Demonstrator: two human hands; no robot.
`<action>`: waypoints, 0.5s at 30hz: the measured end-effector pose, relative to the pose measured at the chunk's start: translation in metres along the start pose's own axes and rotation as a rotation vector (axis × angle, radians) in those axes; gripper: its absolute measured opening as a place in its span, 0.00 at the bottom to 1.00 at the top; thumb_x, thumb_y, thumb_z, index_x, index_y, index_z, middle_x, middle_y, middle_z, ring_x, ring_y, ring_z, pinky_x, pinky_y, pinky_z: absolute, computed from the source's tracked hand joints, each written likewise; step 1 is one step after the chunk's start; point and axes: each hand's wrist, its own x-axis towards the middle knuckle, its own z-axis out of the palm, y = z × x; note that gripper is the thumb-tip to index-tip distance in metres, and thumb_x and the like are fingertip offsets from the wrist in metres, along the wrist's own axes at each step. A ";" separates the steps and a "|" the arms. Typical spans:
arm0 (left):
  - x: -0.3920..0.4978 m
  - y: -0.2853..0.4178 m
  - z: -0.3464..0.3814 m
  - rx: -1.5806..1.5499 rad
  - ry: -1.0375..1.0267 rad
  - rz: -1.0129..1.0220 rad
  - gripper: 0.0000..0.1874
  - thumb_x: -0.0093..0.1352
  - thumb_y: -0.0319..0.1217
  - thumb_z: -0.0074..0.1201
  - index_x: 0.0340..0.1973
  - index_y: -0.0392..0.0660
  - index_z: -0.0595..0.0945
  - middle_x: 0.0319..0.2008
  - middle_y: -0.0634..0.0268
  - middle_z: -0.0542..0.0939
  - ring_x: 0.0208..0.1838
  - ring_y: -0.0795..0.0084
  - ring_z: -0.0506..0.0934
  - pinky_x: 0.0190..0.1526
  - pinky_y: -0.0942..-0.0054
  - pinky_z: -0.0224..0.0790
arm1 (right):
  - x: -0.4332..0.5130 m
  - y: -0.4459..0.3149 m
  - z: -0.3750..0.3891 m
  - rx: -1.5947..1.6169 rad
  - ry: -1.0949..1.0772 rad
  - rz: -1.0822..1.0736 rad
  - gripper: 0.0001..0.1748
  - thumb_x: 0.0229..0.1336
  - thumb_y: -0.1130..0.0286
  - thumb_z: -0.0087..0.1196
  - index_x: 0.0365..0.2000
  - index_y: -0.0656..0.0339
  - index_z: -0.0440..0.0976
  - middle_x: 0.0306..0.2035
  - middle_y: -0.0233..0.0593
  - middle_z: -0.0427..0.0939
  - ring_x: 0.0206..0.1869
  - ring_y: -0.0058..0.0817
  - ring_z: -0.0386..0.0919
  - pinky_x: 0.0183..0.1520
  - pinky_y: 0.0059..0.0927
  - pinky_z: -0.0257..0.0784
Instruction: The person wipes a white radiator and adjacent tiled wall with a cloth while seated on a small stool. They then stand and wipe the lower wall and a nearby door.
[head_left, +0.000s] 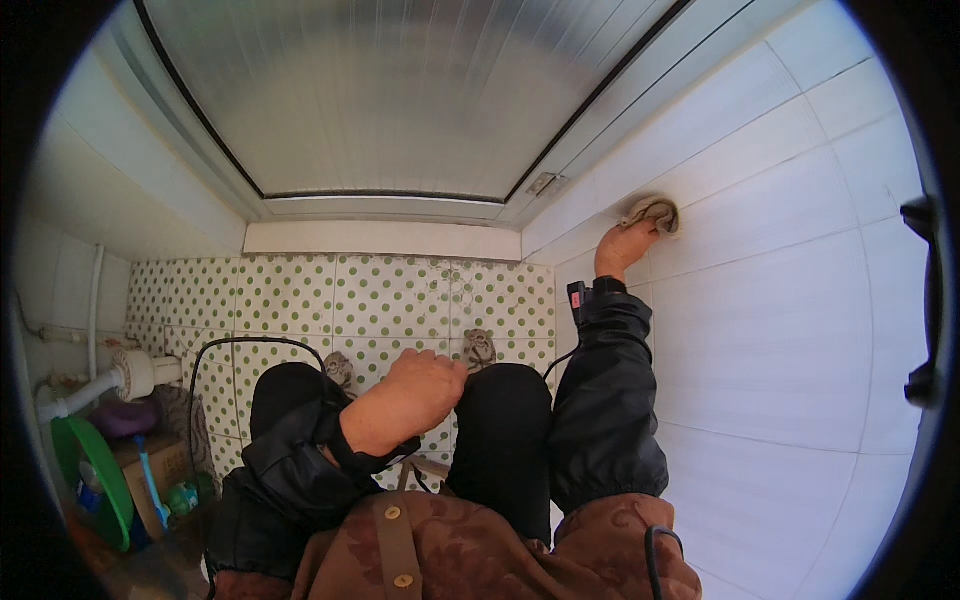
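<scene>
My right hand (626, 246) is stretched out to the right and holds a crumpled greyish-beige cloth (664, 213) against the white tiled wall (757, 337). The cloth sits just beside the corner where the wall meets the window recess. Close to my knees is my left hand (411, 396), back upward, fingers curled next to the right knee (501, 405). Its palm is hidden, so whether it holds anything does not show. Dark sleeve covers (607, 405) reach to both wrists.
A framed ribbed-glass panel (390, 105) rises ahead above a pale sill (382, 238). Green-dotted tiles (285, 292) lie below. At left are a white drain pipe (136, 375), a green plastic basin (94, 480), a cardboard box (154, 476) and a blue-handled brush (150, 480). A black cable (251, 340) loops by my left knee.
</scene>
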 end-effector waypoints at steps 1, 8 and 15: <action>-0.001 0.000 -0.001 -0.011 0.011 0.010 0.11 0.59 0.29 0.59 0.34 0.41 0.76 0.28 0.55 0.80 0.38 0.51 0.79 0.39 0.53 0.70 | -0.009 0.005 0.010 0.015 -0.036 0.032 0.27 0.50 0.79 0.57 0.52 0.72 0.65 0.49 0.63 0.68 0.48 0.60 0.74 0.48 0.48 0.74; 0.002 0.003 -0.001 0.046 -0.041 -0.002 0.09 0.61 0.29 0.55 0.35 0.41 0.76 0.28 0.58 0.80 0.36 0.53 0.79 0.39 0.56 0.69 | -0.064 0.009 0.014 -0.028 -0.690 -0.119 0.24 0.49 0.77 0.56 0.51 0.64 0.73 0.45 0.57 0.73 0.45 0.58 0.76 0.47 0.50 0.74; -0.008 -0.001 -0.002 0.090 -0.030 -0.016 0.09 0.61 0.29 0.55 0.36 0.41 0.76 0.28 0.59 0.80 0.36 0.57 0.79 0.38 0.59 0.69 | -0.010 -0.048 -0.068 -0.293 -0.033 -1.056 0.24 0.53 0.74 0.54 0.53 0.55 0.74 0.46 0.42 0.73 0.41 0.38 0.72 0.39 0.38 0.69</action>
